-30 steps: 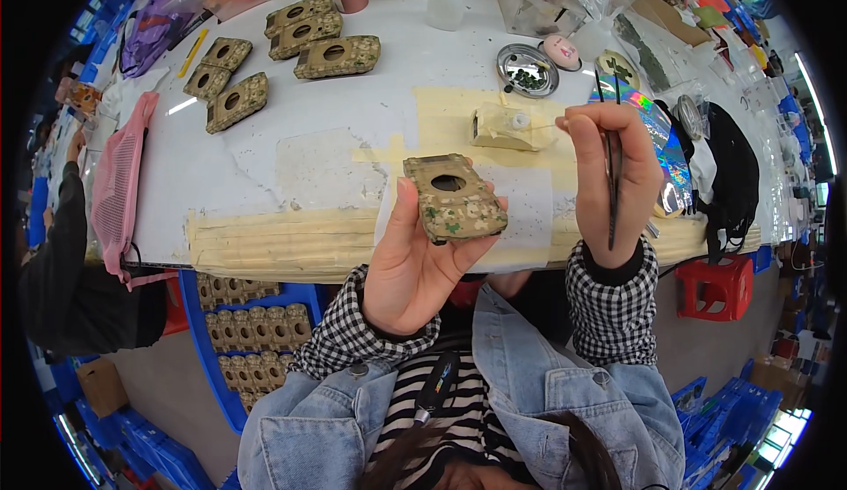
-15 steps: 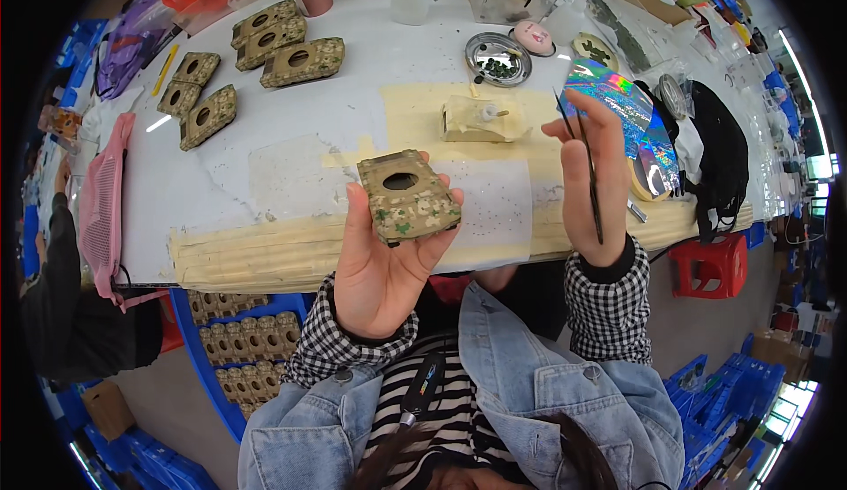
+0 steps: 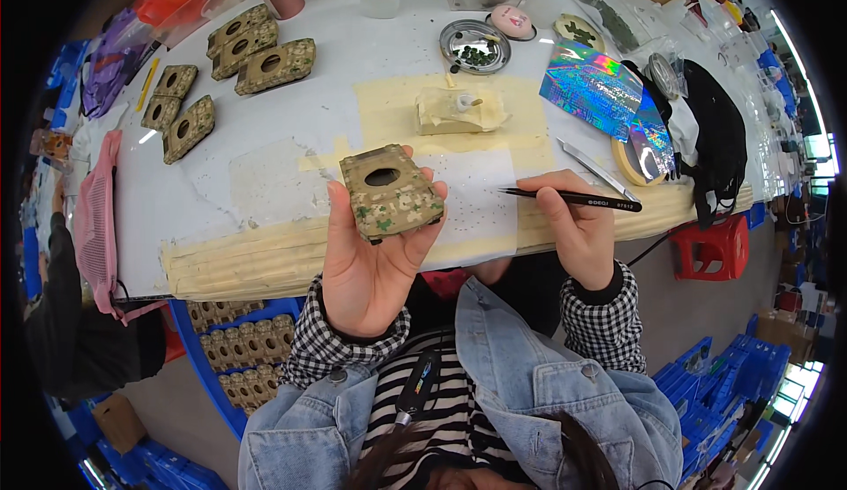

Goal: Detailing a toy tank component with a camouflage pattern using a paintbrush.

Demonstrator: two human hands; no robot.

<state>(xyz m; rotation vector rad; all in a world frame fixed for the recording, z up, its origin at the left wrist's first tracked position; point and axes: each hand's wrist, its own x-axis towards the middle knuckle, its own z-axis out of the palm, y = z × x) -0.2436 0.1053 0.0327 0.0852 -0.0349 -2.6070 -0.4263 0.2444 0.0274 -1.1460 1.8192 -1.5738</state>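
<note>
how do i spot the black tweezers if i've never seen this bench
Find the white table, then the right hand at its near edge. That hand holds the black tweezers, tips pointing left over a white sheet. Their dark colour sets them apart from the slim silver tool lying just beyond.

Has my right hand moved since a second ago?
Yes: judged against the taped block, your right hand has come nearer your body, and the black tweezers in it now point left over the white sheet.
</note>
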